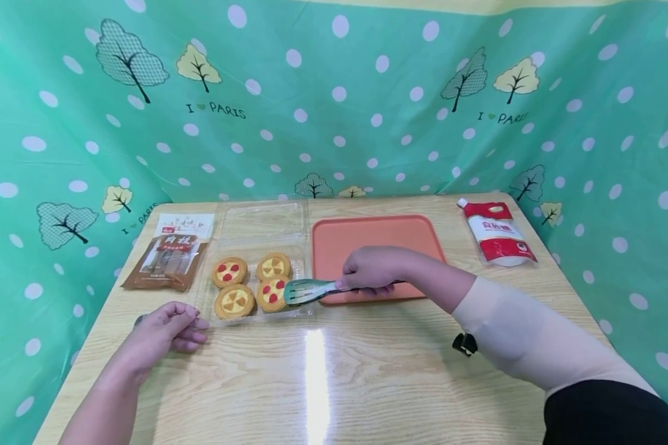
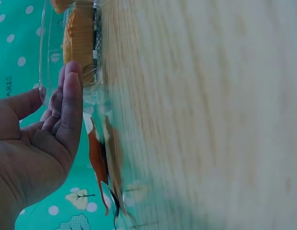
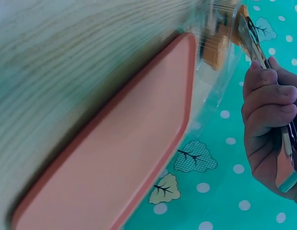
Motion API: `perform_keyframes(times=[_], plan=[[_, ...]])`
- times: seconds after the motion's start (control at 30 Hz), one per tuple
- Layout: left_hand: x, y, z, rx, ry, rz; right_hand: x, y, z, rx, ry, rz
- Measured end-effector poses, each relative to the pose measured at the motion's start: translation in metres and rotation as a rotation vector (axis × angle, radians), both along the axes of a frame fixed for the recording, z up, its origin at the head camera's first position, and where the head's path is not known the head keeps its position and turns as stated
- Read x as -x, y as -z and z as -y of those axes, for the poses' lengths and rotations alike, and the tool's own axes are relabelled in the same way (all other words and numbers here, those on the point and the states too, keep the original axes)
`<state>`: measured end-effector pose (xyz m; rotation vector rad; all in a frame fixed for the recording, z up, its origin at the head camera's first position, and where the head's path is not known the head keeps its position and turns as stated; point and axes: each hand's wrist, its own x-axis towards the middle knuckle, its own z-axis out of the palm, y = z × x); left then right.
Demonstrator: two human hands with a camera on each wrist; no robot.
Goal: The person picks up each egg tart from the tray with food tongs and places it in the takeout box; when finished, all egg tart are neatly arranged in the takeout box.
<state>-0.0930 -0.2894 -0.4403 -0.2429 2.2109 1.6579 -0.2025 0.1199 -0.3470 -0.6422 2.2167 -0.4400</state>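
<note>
My right hand (image 1: 370, 269) grips metal tongs (image 3: 254, 48) with slotted ends. The tongs' tip is at the right edge of a tart with red spots (image 1: 269, 293); in the right wrist view that tart shows above the rim of a clear plastic container (image 1: 267, 316). Three more tarts lie in the container: another red-spotted one (image 1: 229, 272) and two with a wedge pattern, one at the back (image 1: 273, 267) and one at the front left (image 1: 234, 301). My left hand (image 2: 48, 124) pinches the container's near left corner between thumb and fingers.
An orange-pink tray (image 1: 339, 238) lies right of the container, under my right hand. A brown and white packet (image 1: 169, 253) lies on the left of the wooden table (image 1: 389, 383). At the right is a red and white spouted pouch (image 1: 498, 232). A green dotted curtain (image 1: 339, 142) surrounds the table.
</note>
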Motion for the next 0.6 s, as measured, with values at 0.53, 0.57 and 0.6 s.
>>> perform_keyframes(times=[0.53, 0.57, 0.6], plan=[[0.000, -0.001, 0.000, 0.001, 0.002, -0.005, 0.009, -0.016, 0.011, -0.112, -0.059, -0.003], [0.000, -0.001, 0.000, 0.000, 0.003, -0.005, 0.009, -0.018, 0.010, -0.117, -0.057, -0.010], [0.000, -0.001, 0.000, -0.001, 0.004, -0.004, 0.010, -0.019, 0.009, -0.122, -0.053, -0.019]])
